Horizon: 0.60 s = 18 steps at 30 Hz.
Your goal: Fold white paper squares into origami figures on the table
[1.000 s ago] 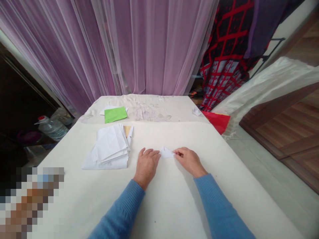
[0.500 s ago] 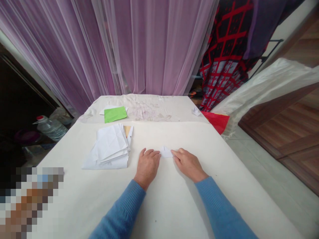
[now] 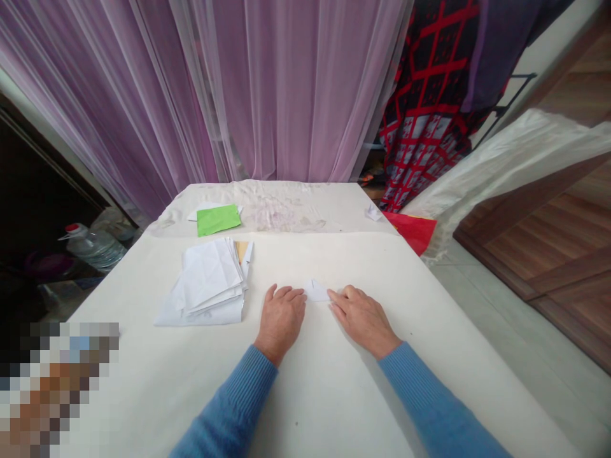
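Note:
A small folded piece of white paper (image 3: 317, 292) lies on the white table in front of me, its top edge peaked with a short slit. My left hand (image 3: 282, 318) is palm down, its fingertips holding the paper's left end against the table; its thumb is hidden. At the right corner, my right hand (image 3: 365, 320) holds the paper with index finger and thumb, the other fingers curled behind. Both forearms are in blue ribbed sleeves.
Left of my hands lies a stack of white paper (image 3: 210, 277). Behind it is a green sheet (image 3: 218, 219). A small folded white paper piece (image 3: 373, 212) sits near the far right edge, by a red sheet (image 3: 414, 231). A plastic bottle (image 3: 93, 247) stands beyond the left edge.
My right thumb and index finger have shifted slightly at the paper's right corner, and the right wrist has moved a little right. The left hand keeps its place; the view has shifted slightly.

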Each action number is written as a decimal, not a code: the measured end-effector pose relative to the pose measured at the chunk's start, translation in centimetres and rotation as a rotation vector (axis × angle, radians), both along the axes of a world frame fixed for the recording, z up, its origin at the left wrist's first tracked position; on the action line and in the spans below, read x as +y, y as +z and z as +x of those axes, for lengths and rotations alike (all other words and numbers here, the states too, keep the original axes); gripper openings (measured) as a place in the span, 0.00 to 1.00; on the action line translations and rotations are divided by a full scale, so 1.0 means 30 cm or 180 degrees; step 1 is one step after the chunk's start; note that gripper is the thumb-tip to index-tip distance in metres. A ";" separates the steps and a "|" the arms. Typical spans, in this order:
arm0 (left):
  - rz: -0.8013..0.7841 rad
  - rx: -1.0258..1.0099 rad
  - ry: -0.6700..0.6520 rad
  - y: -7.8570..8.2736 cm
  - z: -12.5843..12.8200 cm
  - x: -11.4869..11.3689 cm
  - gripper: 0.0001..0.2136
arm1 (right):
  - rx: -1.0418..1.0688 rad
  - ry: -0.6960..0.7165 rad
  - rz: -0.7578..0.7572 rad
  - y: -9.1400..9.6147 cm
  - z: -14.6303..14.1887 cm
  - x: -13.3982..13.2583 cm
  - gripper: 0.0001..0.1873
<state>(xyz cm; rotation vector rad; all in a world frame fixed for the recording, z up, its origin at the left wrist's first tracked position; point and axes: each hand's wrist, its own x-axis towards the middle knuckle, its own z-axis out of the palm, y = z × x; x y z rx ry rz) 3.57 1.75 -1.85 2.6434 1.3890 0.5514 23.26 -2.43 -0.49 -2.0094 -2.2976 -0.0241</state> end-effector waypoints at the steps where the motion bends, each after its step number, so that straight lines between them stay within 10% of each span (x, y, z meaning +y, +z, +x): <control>1: 0.0000 -0.0007 -0.0001 -0.001 0.000 0.000 0.10 | -0.0002 -0.0008 0.0013 -0.002 0.004 -0.005 0.16; 18: -0.0028 -0.0042 0.0005 0.008 0.006 -0.007 0.10 | 0.0062 0.0046 0.0483 -0.073 0.015 -0.026 0.21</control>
